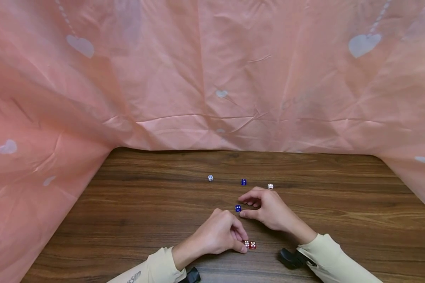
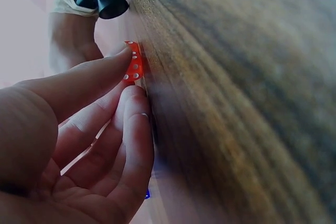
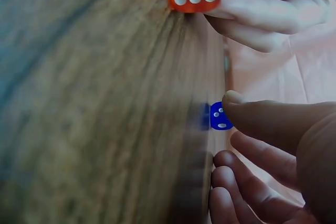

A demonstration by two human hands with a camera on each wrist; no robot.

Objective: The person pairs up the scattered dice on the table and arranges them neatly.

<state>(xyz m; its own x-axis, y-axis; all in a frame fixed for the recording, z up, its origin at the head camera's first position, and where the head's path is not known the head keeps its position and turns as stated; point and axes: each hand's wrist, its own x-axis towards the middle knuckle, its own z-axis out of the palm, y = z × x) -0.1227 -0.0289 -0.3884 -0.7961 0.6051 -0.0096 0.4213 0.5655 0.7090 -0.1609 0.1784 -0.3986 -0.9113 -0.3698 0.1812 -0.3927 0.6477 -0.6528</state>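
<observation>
In the head view my left hand (image 1: 217,232) pinches a red die (image 1: 246,244) between thumb and fingers, low over the wooden table. A second red die (image 1: 253,245) sits right against it on the right, white pips upward. The left wrist view shows the thumb tip overlapping red plastic (image 2: 135,66). Farther up, my right hand (image 1: 270,209) hovers at a blue die (image 1: 238,208), thumb and index finger apart on either side of its right edge. From the right wrist, the thumb tip overlaps the corner of that blue die (image 3: 220,116), which rests on the table.
Beyond the hands lie a white die (image 1: 210,178), another blue die (image 1: 243,182) and a second white die (image 1: 270,186), the last just past the right hand's knuckles. A pink curtain (image 1: 184,133) with pale hearts borders the wooden table (image 1: 145,188) at the back and sides.
</observation>
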